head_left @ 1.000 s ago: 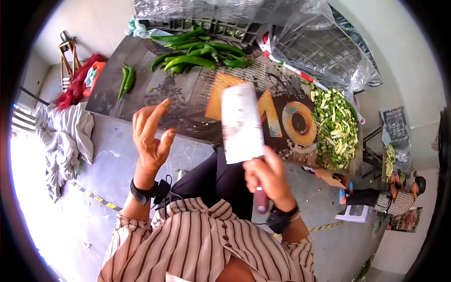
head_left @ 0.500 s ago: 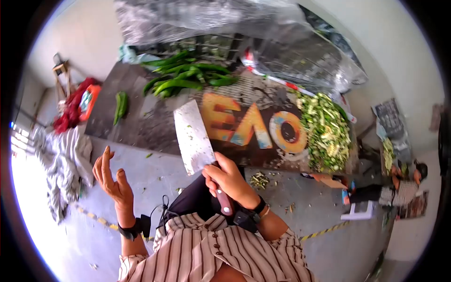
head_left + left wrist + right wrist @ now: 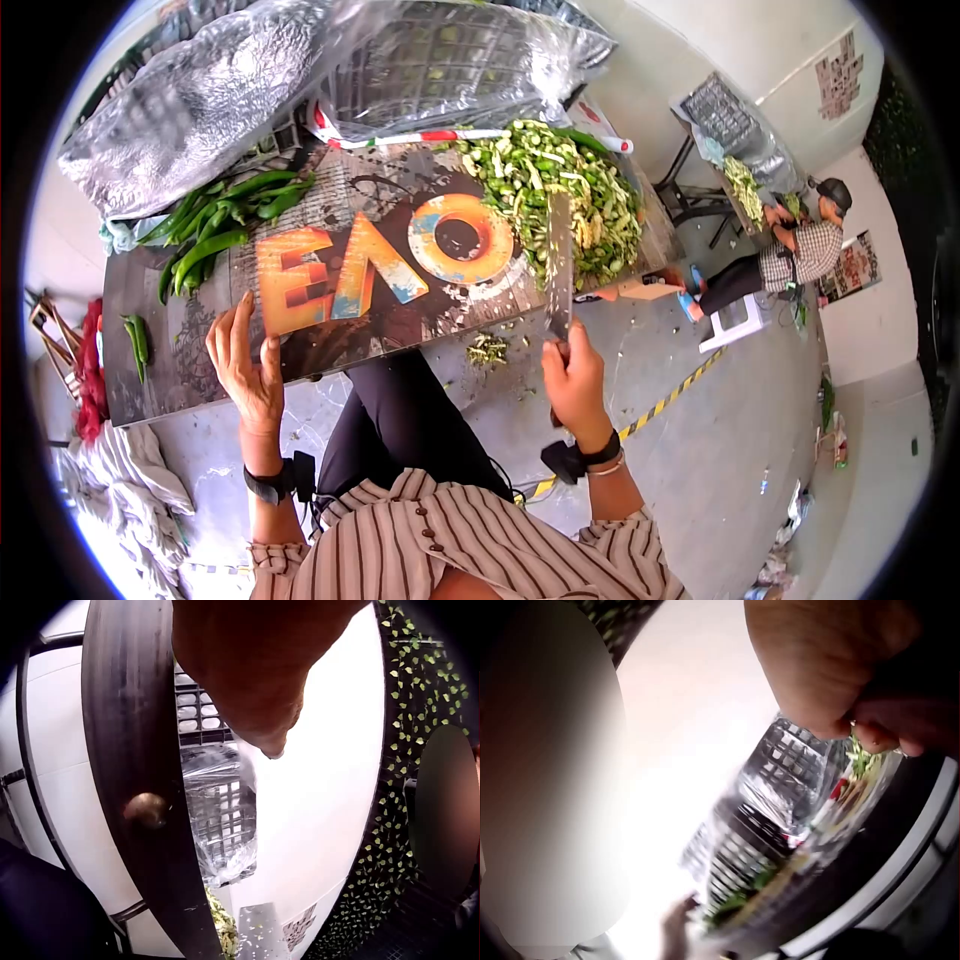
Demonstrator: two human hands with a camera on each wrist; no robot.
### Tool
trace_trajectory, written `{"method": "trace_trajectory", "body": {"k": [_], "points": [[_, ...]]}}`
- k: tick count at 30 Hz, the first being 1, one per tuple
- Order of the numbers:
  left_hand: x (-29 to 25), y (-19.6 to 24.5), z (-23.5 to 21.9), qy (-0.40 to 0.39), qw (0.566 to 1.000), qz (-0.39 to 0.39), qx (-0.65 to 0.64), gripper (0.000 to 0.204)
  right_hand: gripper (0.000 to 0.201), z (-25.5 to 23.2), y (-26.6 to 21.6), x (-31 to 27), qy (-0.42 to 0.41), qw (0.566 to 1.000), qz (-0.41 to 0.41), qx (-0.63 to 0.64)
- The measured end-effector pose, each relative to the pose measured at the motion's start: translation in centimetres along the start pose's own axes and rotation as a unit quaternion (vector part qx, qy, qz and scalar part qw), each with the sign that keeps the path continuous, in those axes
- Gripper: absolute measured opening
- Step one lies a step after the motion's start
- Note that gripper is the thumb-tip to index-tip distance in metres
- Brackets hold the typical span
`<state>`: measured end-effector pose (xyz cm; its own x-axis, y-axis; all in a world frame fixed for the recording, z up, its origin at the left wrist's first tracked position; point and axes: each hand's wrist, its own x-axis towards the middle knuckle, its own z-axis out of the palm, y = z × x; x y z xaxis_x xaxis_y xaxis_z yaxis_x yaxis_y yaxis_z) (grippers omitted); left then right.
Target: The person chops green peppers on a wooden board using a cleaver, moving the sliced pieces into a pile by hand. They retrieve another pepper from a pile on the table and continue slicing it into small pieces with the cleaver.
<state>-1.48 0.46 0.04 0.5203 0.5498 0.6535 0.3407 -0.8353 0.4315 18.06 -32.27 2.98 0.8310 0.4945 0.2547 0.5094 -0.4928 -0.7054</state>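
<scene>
In the head view my right hand (image 3: 576,388) grips the handle of a cleaver (image 3: 559,262). Its blade points away from me, seen nearly edge-on, and overlaps the heap of chopped green peppers (image 3: 600,205) on the table's right end. My left hand (image 3: 247,368) is at the table's front edge with its fingers loosely extended and nothing held. Whole green chili peppers (image 3: 215,235) lie in a pile at the back left, beyond that hand. Two more peppers (image 3: 137,343) lie near the left end. In the left wrist view the cleaver blade (image 3: 261,930) shows bits stuck to it.
Plastic-wrapped crates (image 3: 420,75) stand behind the table (image 3: 180,375). A red-and-white strip (image 3: 440,136) runs along the back edge. Chopped scraps (image 3: 487,349) lie on the floor. Another person (image 3: 800,250) works at a second table on the right. Grey cloth (image 3: 125,490) hangs at the left.
The cleaver has swung right, from in front of the table's middle to the chopped heap, its blade turning edge-on. My left hand has come up to the table edge. The head view has shifted right.
</scene>
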Motion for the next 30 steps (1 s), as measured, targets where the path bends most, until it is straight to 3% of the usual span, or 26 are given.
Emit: {"method": "trace_trajectory", "body": {"k": [1, 3, 4, 8, 11, 15, 21, 23, 27, 29, 30], "points": [[0.3, 0.1, 0.5, -0.002, 1.000, 0.000, 0.008, 0.055, 0.049, 0.5, 0.3, 0.3, 0.004, 1.000, 0.006, 0.003], [0.4, 0.1, 1.3, -0.008, 1.000, -0.001, 0.014, 0.052, 0.066, 2.1, 0.4, 0.9, 0.072, 0.974, -0.150, -0.156], [0.3, -0.3, 1.5, 0.000, 1.000, -0.004, 0.027, 0.050, 0.077, 3.1, 0.7, 0.7, 0.041, 0.974, -0.123, -0.188], [0.3, -0.6, 1.4, 0.007, 0.999, -0.013, 0.041, 0.047, 0.080, 7.1, 2.0, -0.5, 0.002, 0.974, -0.119, -0.191], [0.2, -0.3, 1.3, 0.004, 0.999, -0.022, 0.034, 0.045, 0.084, 7.7, 2.6, -1.9, 0.004, 0.986, -0.072, -0.149], [0.1, -0.4, 1.4, 0.008, 0.999, -0.001, 0.047, 0.039, 0.080, 6.4, 4.9, -5.3, -0.005, 0.984, -0.067, -0.165], [0.0, -0.1, 1.4, 0.020, 0.999, -0.006, 0.042, 0.035, 0.072, 2.5, 7.6, -13.2, -0.019, 0.987, -0.004, -0.160], [0.0, 0.1, 1.3, 0.018, 0.999, -0.023, 0.026, 0.032, 0.066, 1.3, 8.3, -16.1, -0.084, 0.975, 0.063, -0.195], [-0.3, -0.5, 1.5, 0.021, 1.000, -0.014, 0.019, 0.031, 0.057, 1.6, 10.3, -20.7, 0.004, 0.991, 0.039, -0.130], [-0.2, -0.3, 1.6, 0.019, 0.999, -0.017, 0.021, 0.032, 0.053, 1.0, 8.2, -20.6, -0.037, 0.962, 0.271, -0.015], [-0.1, -0.2, 1.6, 0.021, 1.000, -0.015, 0.018, 0.032, 0.046, 1.0, 7.8, -20.1, -0.002, 0.967, 0.255, 0.007]]}}
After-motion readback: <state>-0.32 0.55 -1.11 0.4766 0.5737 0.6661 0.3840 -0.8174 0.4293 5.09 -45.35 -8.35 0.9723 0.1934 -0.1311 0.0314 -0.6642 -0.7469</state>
